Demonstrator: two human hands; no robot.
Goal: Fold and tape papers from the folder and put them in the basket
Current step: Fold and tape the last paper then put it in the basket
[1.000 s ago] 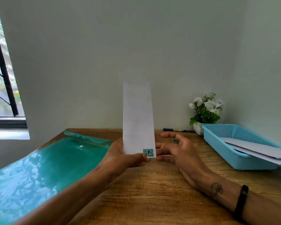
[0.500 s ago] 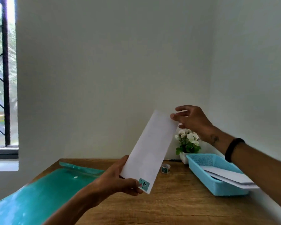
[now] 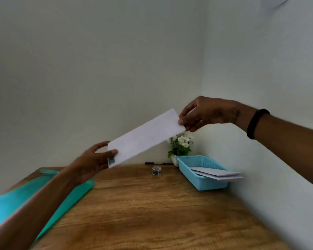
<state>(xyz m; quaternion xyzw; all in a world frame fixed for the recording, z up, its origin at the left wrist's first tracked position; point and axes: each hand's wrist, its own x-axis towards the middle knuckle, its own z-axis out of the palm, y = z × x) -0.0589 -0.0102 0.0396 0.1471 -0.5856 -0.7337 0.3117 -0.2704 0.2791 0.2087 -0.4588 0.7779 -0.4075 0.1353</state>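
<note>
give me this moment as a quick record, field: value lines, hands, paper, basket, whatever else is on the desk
left hand: pinches the lower end of the folded paper
right hand: pinches the upper end
folded paper: held in the air above the desk, tilted, taped at the lower end
basket: blue, at the right wall, already holds folded papers that stick out over its rim
folder: green, on the desk at left
tape roll: stands on the desk, left of the basket
pen: along the back wall
flower pot: behind the basket

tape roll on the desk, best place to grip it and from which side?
The tape roll stands on its flat side on the table, hole apparently upward, apart from the pen and basket. Probably best from above: fingers pinching across the outer wall, or one inside the hole. Space around it looks free.
</note>
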